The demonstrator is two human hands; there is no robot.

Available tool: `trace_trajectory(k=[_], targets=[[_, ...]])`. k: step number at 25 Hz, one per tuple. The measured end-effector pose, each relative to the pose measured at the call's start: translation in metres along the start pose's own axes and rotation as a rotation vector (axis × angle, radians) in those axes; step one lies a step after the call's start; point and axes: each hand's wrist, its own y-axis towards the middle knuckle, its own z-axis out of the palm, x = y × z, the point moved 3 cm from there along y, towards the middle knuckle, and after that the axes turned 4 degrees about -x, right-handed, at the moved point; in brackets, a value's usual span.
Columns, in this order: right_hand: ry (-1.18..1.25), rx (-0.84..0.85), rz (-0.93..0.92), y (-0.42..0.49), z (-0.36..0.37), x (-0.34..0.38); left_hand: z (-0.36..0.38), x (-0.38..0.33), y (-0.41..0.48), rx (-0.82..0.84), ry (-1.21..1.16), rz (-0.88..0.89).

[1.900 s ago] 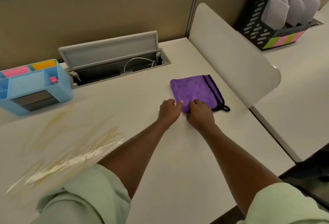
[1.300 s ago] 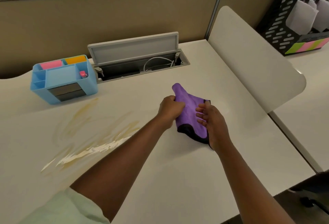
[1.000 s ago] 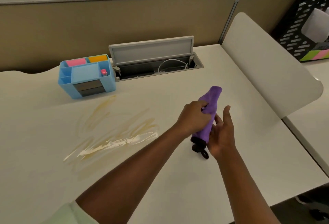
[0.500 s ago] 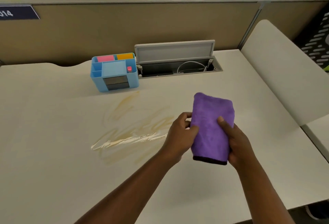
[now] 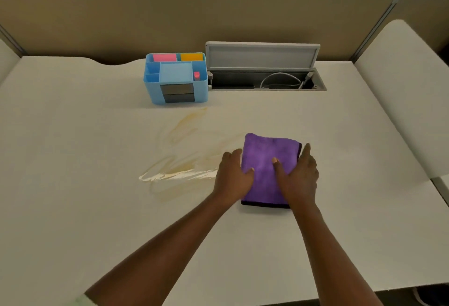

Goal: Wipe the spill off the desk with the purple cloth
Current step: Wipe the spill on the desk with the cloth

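Purple cloth [image 5: 268,167] is now down flat on the tabletop [image 5: 73,208], folded into a pad; half a second ago it was held up off the surface between both hands. Left hand [image 5: 234,177] grips the cloth's left edge, thumb on top; right hand [image 5: 300,177] lies over the right side, thumb pressed into the fabric, fingers spread past the far edge. Cloth sits just right of the spill [image 5: 179,160], touching or nearly touching its near end; the yellowish streaks and glossy wet line look untouched. Judgement: pickup and refold done, wiping not yet started, next move is a leftward sweep through the wet strip. Containers: blue desk organiser [image 5: 176,78] at the back holds pink and orange pads in its rear compartments, a small pink-capped item on the right, two dark drawers in front. Beside it, cable tray [image 5: 267,82] with lid up, white cable coiled inside.
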Motion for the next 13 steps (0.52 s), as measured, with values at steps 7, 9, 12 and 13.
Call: trace_trajectory(k=[7, 9, 12, 13], targets=[[-0.498, 0.180, -0.196, -0.004, 0.066, 0.017, -0.143, 0.119, 0.041, -0.337, 0.552, 0.182], [-0.568, 0.183, -0.236, -0.001, 0.081, 0.023, -0.180, 0.167, 0.044, -0.353, 0.655, 0.105], [-0.628, 0.160, -0.286, -0.006, 0.104, 0.027, -0.206, 0.216, 0.040, -0.313, 0.689, 0.070], [-0.614, 0.130, -0.281, -0.007, 0.109, 0.026, -0.208, 0.223, 0.040, -0.294, 0.680, 0.070]])
